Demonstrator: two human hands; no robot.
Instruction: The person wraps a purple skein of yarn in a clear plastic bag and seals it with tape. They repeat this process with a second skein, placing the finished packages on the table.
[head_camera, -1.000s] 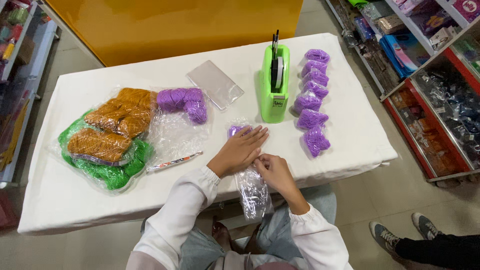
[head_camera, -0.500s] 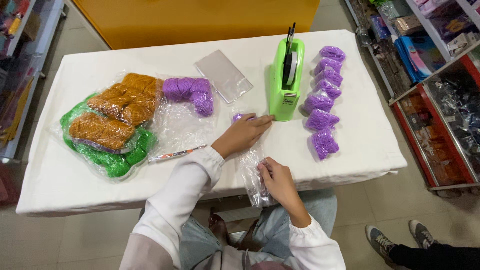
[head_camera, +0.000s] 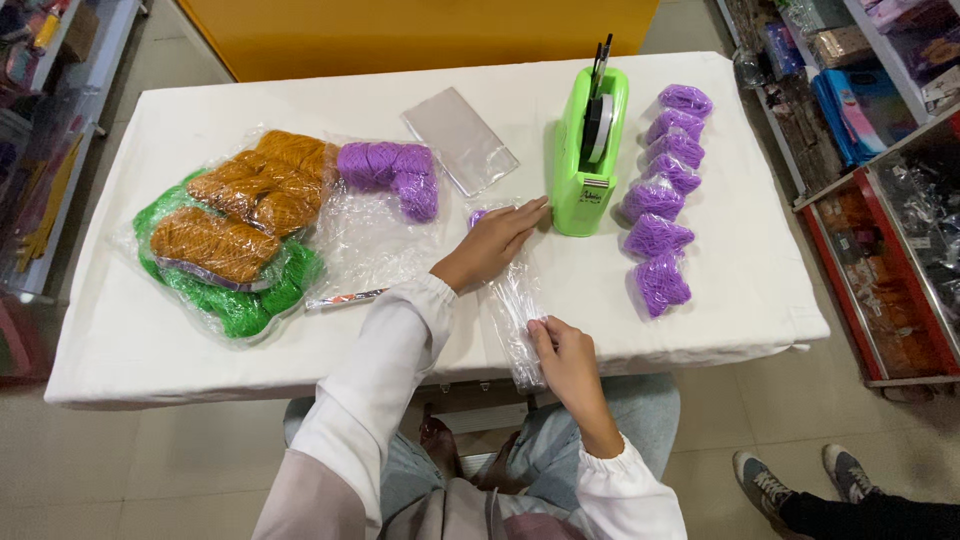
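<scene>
My left hand rests over a small purple yarn ball inside a long clear plastic bag, its fingertips almost touching the green tape dispenser. My right hand pinches the bag's other end at the table's near edge, so the bag lies stretched between both hands. Only a bit of the yarn ball shows past my left hand.
A row of several bagged purple yarn balls lies right of the dispenser. On the white table, at the left, lie orange yarn, green yarn, loose purple yarn in plastic and a stack of clear bags. Shelves stand at the right; another person's shoes are at the lower right.
My left hand has slid with the yarn ball farther from me, toward the tape dispenser. My right hand has drawn the bag's end back to the table edge, stretching it.
</scene>
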